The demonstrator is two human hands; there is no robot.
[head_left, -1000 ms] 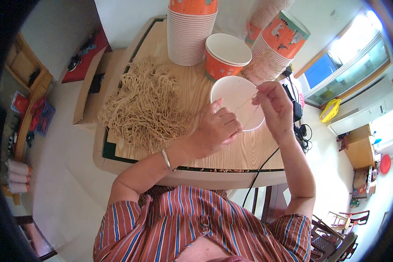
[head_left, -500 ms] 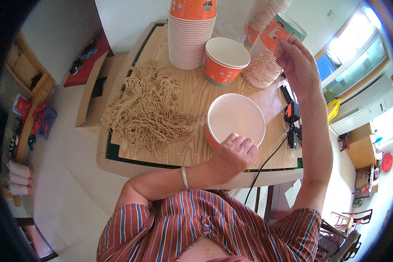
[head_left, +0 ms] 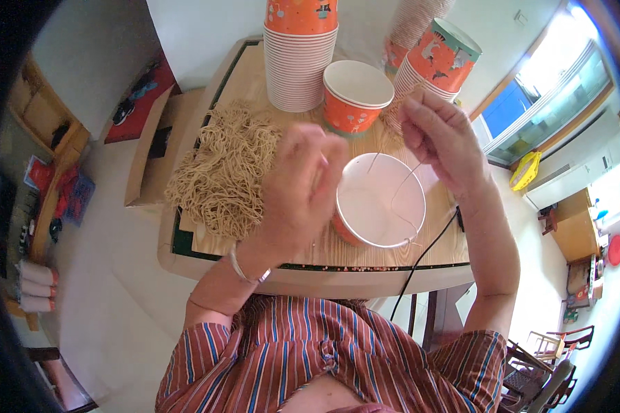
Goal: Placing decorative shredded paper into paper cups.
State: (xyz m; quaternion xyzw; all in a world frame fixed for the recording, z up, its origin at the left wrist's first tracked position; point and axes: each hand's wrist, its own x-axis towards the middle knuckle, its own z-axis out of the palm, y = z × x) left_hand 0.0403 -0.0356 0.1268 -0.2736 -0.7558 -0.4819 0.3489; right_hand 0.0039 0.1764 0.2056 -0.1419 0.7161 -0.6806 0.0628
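Resting near table edge [head_left: 337,280]: bowl [head_left: 366,203]

This looks like a room in a home. Shoes [head_left: 122,112] sit on a red mat [head_left: 132,129] and wooden furniture [head_left: 52,110] stands along the left; the right side has chairs [head_left: 521,380], a white appliance [head_left: 577,176] and a bright window [head_left: 543,77]. The floor [head_left: 117,296] is pale. Only the counter [head_left: 358,257], with its cord heap [head_left: 220,179] and stacked tubs [head_left: 300,72], suggests a small workshop.
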